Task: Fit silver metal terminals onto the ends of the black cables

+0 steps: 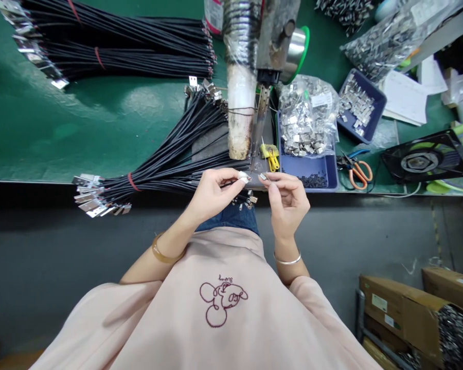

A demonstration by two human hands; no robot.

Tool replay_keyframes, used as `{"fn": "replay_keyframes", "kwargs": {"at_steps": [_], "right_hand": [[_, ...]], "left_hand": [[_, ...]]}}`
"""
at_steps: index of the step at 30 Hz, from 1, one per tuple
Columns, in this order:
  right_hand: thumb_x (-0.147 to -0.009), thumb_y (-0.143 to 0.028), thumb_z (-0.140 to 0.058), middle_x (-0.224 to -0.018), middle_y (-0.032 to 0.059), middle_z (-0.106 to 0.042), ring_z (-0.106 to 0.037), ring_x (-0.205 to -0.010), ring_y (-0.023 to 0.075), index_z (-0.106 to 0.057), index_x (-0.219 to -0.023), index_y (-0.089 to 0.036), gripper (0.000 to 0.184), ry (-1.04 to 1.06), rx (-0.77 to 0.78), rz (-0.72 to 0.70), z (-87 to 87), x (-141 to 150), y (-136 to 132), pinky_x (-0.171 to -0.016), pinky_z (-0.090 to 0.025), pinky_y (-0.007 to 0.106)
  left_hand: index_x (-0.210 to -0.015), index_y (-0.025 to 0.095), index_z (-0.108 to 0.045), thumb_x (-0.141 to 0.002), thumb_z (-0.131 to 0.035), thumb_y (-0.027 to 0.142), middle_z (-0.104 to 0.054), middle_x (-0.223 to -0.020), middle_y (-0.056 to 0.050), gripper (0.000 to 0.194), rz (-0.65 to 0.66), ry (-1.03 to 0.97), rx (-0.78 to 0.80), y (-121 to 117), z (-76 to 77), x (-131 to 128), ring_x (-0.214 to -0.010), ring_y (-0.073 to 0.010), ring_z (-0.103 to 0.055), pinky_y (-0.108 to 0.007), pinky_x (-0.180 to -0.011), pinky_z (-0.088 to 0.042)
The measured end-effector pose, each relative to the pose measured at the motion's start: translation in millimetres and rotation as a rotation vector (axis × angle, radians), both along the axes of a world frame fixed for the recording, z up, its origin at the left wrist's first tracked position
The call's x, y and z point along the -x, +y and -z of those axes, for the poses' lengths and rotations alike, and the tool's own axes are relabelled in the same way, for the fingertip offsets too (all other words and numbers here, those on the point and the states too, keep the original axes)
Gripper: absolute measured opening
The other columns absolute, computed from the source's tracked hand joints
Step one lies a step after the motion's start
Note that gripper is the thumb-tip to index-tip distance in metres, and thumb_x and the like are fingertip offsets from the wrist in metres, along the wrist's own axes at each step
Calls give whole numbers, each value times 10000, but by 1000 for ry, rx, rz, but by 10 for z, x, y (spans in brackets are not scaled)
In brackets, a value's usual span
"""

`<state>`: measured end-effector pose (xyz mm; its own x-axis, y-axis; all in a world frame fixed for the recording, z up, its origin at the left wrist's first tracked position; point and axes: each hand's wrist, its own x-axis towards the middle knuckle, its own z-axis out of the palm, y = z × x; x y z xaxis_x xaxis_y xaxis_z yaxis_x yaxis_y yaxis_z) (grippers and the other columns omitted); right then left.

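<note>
My left hand (216, 194) is closed in a pinch at the table's front edge, with white covers on the fingertips. It grips what looks like the end of a black cable, mostly hidden by the fingers. Just to the right, my right hand (290, 201) pinches a small silver metal connector (262, 177) between thumb and fingers. A narrow gap separates the two hands. Behind and left of them lies a bundle of black cables (165, 173), tied with a red band, with silver USB plugs (92, 194) hanging over the edge.
A soldering fixture with a white wrapped tube (240, 103) stands above the hands. Right of it are a blue tray (332, 174) with bagged connectors, a blue bin (370, 134), orange-handled pliers (360, 174) and a black fan (428, 156). More cable bundles (131, 49) lie at back left.
</note>
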<state>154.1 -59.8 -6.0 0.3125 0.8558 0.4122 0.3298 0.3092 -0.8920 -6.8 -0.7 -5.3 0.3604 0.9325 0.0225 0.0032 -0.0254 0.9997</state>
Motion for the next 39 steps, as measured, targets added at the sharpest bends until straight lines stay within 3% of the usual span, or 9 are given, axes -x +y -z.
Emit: {"fn": "replay_keyframes", "kwargs": {"at_steps": [4,10,18,23,28,30,34,39], "right_hand": [[-903,-160,-644,-1074,35,-737,-746,-970,192,-655,-949,-243,96,-162,-89,-18,-19,9,-19,-861,-653,400],[-900,-150,-640,-1057,30,-739,-729,-984,191,-655,-942,-245,105,-219,-117,-36,-46,4,-13,-882,-643,418],[-932,-230,-626,-1061,45,-718,-749,-944,168,-644,-933,-228,19,-28,60,-73,54,14,-23,-821,-654,329],[-935,-212,-615,-1061,35,-718,-753,-919,164,-624,-948,-236,29,-10,-10,-79,59,28,-12,-811,-662,339],[-883,-127,-647,-1020,26,-763,-747,-940,180,-645,-963,-252,149,-316,-251,-32,31,39,-18,-812,-654,359],[-885,-119,-640,-1027,32,-765,-750,-941,177,-646,-966,-244,149,-371,-231,-29,55,32,-4,-821,-651,352],[-916,-146,-601,-1057,44,-747,-757,-956,185,-618,-986,-236,115,-235,-128,-10,120,-7,13,-812,-657,362],[-919,-175,-606,-1060,40,-742,-747,-976,189,-607,-987,-246,97,-160,-128,-47,124,-5,-21,-849,-659,391]], "left_hand": [[-737,103,-721,-846,-632,271,-634,-675,-24,219,57,38,-49,16,-40,17,-630,-101,-526,-206,-598,-407],[-599,119,-632,-862,-603,289,-491,-567,11,314,86,27,-40,51,-86,23,-556,-82,-406,-220,-539,-325],[-692,120,-723,-803,-691,281,-655,-673,-37,198,138,-39,84,80,-51,40,-624,-114,-544,-225,-597,-416],[-634,125,-709,-711,-712,214,-641,-623,-19,118,63,-89,142,66,-72,-17,-603,-106,-540,-220,-599,-426],[-609,132,-689,-654,-695,185,-615,-601,-6,70,-28,-106,176,47,-84,-69,-579,-92,-494,-212,-561,-389],[-601,133,-684,-644,-693,185,-594,-583,-1,67,-44,-96,172,42,-85,-74,-568,-87,-472,-209,-546,-369],[-596,134,-674,-658,-690,203,-574,-574,0,95,-57,-81,150,35,-87,-79,-563,-85,-449,-208,-535,-353],[-615,134,-677,-679,-697,211,-604,-600,-9,102,-47,-78,139,33,-90,-74,-578,-95,-486,-212,-550,-394]]}}
